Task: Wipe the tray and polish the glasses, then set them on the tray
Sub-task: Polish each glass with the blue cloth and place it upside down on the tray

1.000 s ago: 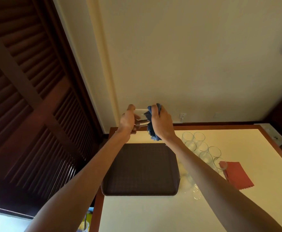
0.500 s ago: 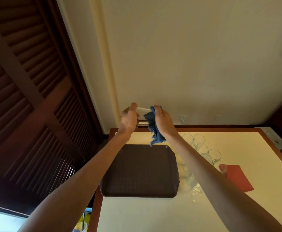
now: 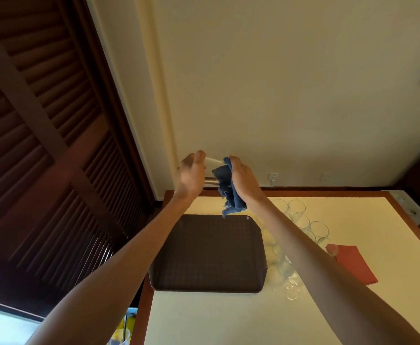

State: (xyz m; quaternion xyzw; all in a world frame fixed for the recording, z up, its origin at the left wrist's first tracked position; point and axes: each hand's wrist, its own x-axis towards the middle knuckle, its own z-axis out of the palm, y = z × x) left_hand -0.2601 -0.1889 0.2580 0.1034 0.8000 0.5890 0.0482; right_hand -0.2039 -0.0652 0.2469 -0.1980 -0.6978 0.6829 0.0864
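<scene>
Raised in front of the wall, my left hand grips a clear glass lying on its side. My right hand holds a blue cloth against the glass's open end, and a tail of the cloth hangs down. Below my hands a dark brown tray lies on the cream table with nothing on it. Several clear glasses stand in a cluster to the tray's right, partly hidden by my right forearm.
A red cloth lies flat on the table right of the glasses. Dark louvred doors fill the left side. The table has a wooden rim, and the wall stands just behind its far edge.
Both hands with the glass and cloth have risen slightly. The blue cloth has shifted against the glass and more of it hangs below my right hand.
</scene>
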